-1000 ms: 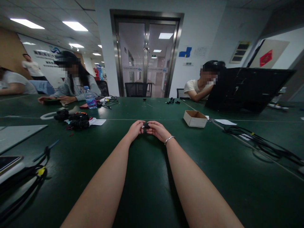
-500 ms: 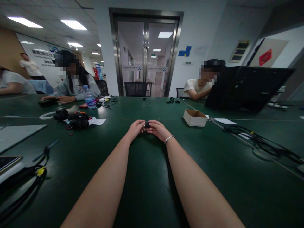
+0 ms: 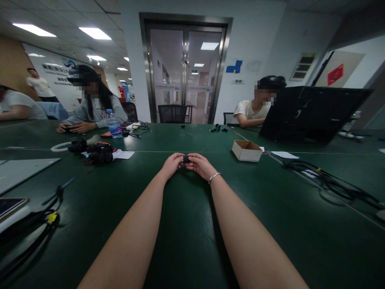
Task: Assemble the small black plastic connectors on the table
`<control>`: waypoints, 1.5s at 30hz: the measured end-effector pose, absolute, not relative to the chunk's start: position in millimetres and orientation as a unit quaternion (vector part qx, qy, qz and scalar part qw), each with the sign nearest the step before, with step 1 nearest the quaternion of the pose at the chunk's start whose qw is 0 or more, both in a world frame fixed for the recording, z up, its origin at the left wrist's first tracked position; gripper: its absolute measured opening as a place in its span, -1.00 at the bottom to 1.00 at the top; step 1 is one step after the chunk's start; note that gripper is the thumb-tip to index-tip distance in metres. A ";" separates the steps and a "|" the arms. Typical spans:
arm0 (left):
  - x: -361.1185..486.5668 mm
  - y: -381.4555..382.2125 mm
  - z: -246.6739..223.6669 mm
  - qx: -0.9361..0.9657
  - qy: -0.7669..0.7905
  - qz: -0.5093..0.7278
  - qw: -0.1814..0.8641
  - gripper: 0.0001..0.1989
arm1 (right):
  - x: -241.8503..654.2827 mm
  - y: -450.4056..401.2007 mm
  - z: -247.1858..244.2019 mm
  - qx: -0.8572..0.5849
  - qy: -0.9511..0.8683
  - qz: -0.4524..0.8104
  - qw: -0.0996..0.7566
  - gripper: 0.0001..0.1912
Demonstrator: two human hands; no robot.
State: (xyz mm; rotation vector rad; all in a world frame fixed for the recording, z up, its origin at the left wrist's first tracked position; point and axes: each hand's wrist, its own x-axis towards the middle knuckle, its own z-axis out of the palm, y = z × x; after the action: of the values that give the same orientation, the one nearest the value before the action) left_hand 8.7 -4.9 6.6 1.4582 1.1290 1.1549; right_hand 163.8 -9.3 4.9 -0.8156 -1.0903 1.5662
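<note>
Between my two hands, over the middle of the green table [image 3: 186, 224], is a small black part [image 3: 185, 159], too small to tell its kind. My left hand [image 3: 173, 165] pinches its left side with curled fingers. From the right, my right hand [image 3: 200, 164] grips the other side, thumb and fingers closed on it. A silver bracelet [image 3: 214, 176] circles my right wrist. The fingers hide much of the part.
To the right stands an open cardboard box [image 3: 246, 152], with a cable bundle [image 3: 327, 176] and a black monitor [image 3: 313, 114] beyond. Small black pieces [image 3: 218, 128] lie farther back. On the left are a water bottle [image 3: 113, 124], black gear [image 3: 99, 153] and a phone [image 3: 12, 206]. Co-workers sit across.
My hands stay in nearly the same place with the small black part between them. At the far left, a co-worker's hands have shifted and drawn closer together. The view has tilted slightly.
</note>
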 end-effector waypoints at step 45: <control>4.6 4.9 -4.4 0.644 0.462 0.430 0.432 -0.57 | 163.4 -7.9 4.2 -0.347 -0.436 0.652 0.515 -0.88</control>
State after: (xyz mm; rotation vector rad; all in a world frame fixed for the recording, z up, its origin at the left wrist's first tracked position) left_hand 4.6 4.9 -4.4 1.6051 1.1506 1.0724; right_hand 163.4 -7.9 4.2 -0.8332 -1.0486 1.5657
